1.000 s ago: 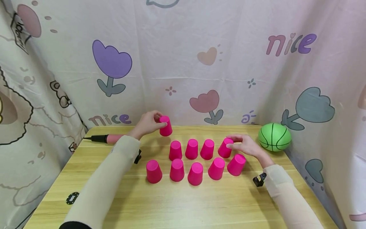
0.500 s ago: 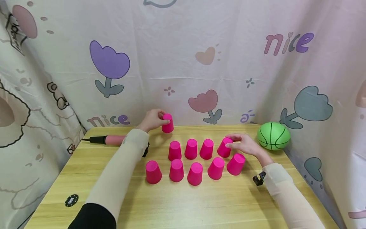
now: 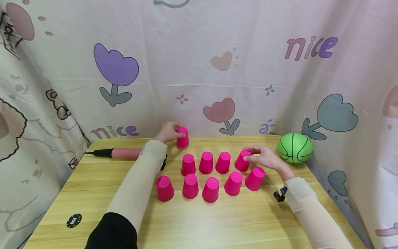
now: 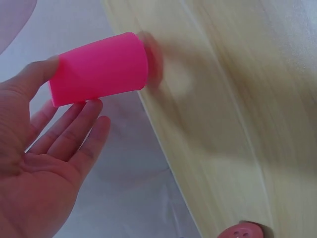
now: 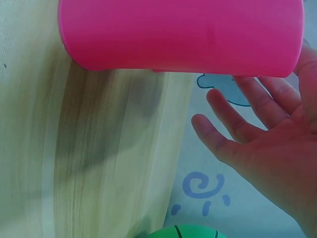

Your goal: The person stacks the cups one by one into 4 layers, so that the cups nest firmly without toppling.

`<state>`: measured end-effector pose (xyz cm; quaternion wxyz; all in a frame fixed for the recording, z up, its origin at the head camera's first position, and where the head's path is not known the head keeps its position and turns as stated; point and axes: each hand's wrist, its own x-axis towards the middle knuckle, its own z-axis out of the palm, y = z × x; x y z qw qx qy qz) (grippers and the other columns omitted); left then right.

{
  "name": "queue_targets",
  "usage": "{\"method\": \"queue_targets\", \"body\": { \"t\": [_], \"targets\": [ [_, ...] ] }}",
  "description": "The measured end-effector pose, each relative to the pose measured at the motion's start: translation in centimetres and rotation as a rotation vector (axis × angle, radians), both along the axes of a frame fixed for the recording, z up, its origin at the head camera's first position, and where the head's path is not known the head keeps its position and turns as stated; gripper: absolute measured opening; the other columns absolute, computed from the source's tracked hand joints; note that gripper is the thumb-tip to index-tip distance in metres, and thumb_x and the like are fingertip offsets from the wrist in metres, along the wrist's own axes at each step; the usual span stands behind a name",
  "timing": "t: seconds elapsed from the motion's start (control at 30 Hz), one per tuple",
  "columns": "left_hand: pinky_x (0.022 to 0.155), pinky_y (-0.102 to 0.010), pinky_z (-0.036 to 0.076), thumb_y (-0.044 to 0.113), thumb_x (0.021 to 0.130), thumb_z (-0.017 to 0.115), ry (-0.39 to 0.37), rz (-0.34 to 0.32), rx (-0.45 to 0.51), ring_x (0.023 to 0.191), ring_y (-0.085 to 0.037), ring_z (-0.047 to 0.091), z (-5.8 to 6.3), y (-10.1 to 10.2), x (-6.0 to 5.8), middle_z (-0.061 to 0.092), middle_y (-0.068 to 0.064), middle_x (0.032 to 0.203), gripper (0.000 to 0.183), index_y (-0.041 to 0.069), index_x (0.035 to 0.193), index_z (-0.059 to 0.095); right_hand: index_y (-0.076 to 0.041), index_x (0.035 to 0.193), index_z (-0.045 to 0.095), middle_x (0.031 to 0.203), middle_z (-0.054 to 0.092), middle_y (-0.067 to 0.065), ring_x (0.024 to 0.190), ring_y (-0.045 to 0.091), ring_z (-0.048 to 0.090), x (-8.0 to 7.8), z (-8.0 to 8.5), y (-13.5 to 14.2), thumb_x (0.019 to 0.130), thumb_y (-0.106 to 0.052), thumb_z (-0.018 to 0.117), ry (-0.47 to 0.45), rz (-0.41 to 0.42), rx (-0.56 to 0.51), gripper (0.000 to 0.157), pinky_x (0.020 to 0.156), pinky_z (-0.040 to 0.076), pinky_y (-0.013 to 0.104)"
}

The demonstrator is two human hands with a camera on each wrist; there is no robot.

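Note:
Near the table's back edge, my left hand (image 3: pixel 169 132) pinches a bright pink cup (image 3: pixel 182 138) between thumb and fingers. In the left wrist view this cup (image 4: pixel 99 69) has its wide rim toward the wood; whether it touches cannot be made out. My right hand (image 3: pixel 263 156) grips the rightmost cup (image 3: pixel 242 160) of the back row, which stands upside down on the table. The right wrist view shows that cup (image 5: pixel 183 37) close up, fingers behind it. Several more upside-down pink cups stand in two rows, including a back-row cup (image 3: pixel 188 165) and a front-row cup (image 3: pixel 210 190).
A green ball (image 3: pixel 294 148) sits at the table's back right corner. At the back left lies a pink cylinder with a black tapered end (image 3: pixel 124 153). A black chip (image 3: pixel 74 220) lies at the front left. A patterned curtain (image 3: pixel 174 62) hangs behind the wooden table (image 3: pixel 230 224).
My left hand has carried its cup a little to the right and then lowered it toward the table. The right hand keeps its place on the back-row cup.

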<state>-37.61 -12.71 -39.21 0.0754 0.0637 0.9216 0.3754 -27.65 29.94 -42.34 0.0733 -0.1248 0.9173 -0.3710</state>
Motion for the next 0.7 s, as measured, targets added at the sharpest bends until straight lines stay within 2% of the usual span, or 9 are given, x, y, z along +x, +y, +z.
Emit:
{"method": "queue_targets", "body": {
  "t": [0.17,0.43,0.7],
  "targets": [
    [0.104,-0.047,0.058,0.020,0.096,0.078,-0.044,0.005,-0.001,0.124,-0.037,0.061,-0.4,0.1,0.2,0.064,-0.021,0.136,0.050,0.001,0.139,0.060,-0.007,0.144,0.063,0.134,0.070,0.019,0.127,0.041,0.062,0.0,0.0,0.0,0.097,-0.031,0.075,0.004,0.010,0.006,0.054,0.104,0.055,0.058],
    [0.104,-0.047,0.059,0.022,0.096,0.079,-0.031,0.012,-0.002,0.124,-0.037,0.062,-1.1,0.0,0.0,0.065,-0.021,0.136,0.051,0.003,0.139,0.061,-0.005,0.144,0.062,0.135,0.070,0.020,0.128,0.043,0.062,0.1,-0.1,0.0,0.098,-0.030,0.075,0.011,0.006,0.002,0.054,0.106,0.054,0.059],
    [0.104,-0.048,0.058,0.025,0.095,0.080,-0.034,0.017,0.010,0.123,-0.037,0.062,-1.3,-0.1,-0.1,0.066,-0.021,0.135,0.055,0.004,0.141,0.060,-0.004,0.144,0.062,0.135,0.070,0.020,0.129,0.042,0.062,0.1,0.1,-0.5,0.096,-0.030,0.077,0.020,-0.015,0.015,0.056,0.108,0.053,0.059]
  ]
}}
